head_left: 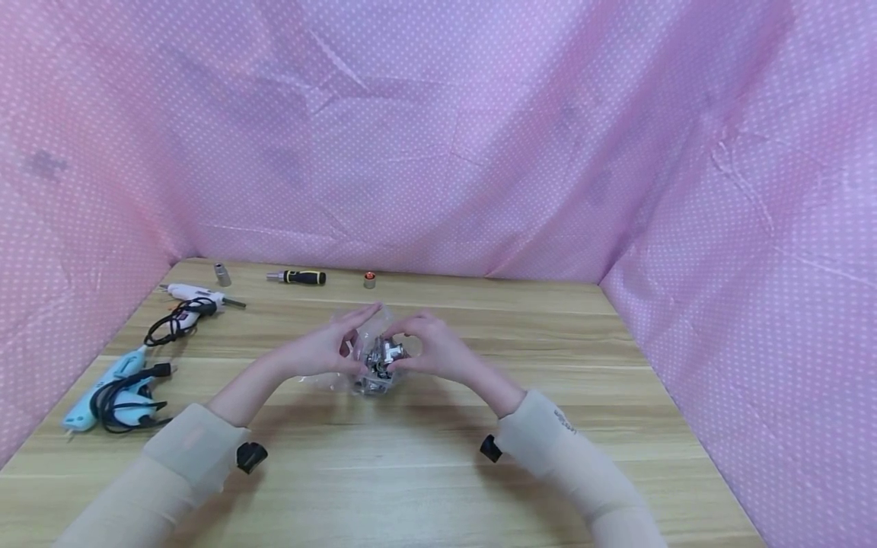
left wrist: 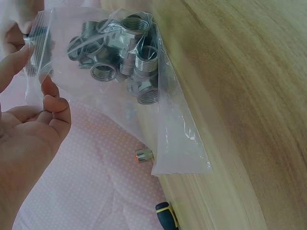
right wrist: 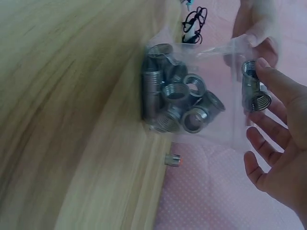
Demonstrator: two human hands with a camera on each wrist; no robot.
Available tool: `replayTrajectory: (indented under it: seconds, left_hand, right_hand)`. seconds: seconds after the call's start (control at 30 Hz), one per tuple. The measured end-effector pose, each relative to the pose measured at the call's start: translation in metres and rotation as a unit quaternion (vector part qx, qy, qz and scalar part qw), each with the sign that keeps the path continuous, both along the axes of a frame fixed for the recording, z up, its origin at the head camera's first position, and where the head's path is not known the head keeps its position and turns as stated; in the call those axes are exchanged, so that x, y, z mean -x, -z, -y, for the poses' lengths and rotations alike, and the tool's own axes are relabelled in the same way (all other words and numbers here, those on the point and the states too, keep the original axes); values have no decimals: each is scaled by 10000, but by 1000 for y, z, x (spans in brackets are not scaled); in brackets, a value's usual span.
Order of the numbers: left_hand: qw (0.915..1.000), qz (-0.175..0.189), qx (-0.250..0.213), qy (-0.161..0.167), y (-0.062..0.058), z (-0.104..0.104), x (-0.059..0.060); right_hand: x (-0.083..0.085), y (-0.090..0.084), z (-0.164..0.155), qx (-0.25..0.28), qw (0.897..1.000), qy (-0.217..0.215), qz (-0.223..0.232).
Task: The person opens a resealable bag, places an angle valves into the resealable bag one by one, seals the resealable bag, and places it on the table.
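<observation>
A clear zip bag (left wrist: 184, 143) with several threaded metal pipe fittings (right wrist: 175, 91) inside stands at mid-table in the head view. My left hand (head_left: 320, 352) pinches the bag near its zip edge between thumb and fingers. At the bag's mouth my right hand (head_left: 441, 352) holds one metal pipe fitting (right wrist: 250, 86), thumb on one side and fingers on the other. Two threaded openings of that fitting show in the right wrist view. From the left wrist view it is partly hidden behind the plastic, so I cannot tell whether it is fully out of the bag.
Along the back edge lie a small metal piece (head_left: 222, 275), a black-and-yellow screwdriver (head_left: 298, 277) and a short metal fitting with an orange inside (head_left: 370, 280). A white glue gun (head_left: 195, 293) and a blue glue gun (head_left: 113, 388), both with black cords, lie at left. Pink cloth (head_left: 438, 137) surrounds the table.
</observation>
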State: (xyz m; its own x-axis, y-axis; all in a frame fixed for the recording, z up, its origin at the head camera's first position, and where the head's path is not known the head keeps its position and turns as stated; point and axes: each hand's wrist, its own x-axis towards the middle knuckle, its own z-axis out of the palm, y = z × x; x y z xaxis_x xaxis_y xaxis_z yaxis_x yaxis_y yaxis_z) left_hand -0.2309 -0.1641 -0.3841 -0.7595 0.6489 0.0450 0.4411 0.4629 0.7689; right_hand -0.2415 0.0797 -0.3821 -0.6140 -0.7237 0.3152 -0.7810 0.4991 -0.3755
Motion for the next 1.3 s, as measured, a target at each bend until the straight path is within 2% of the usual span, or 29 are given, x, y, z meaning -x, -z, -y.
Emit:
replayTrajectory:
  seconds: [0.13, 0.3, 0.47, 0.7, 0.97, 1.23, 1.3]
  left_hand:
    - [10000, -36, -23, 37, 0, 0, -1]
    - [9999, -117, 26, -6, 1, 0, 0]
    - [10000, -82, -7, -40, 3, -1, 2]
    - [9999, 64, -70, -67, 4, -1, 2]
    - [9998, 158, -89, -47, 1, 0, 4]
    - [9996, 147, -167, 188, 1, -1, 12]
    - [9997, -16, -129, 194, 1, -1, 16]
  right_hand:
    - [3, 7, 5, -93, 9995, -149, -248]
    - [0, 7, 1, 85, 9989, -238, -400]
    - [-7, 5, -13, 225, 9990, -255, -303]
    - [-22, 14, -27, 176, 9994, -278, -68]
    - [-35, 30, -16, -183, 9984, -469, 237]
    - [-39, 36, -7, 155, 9980, -569, 245]
    - [-39, 38, -8, 207, 9980, -531, 272]
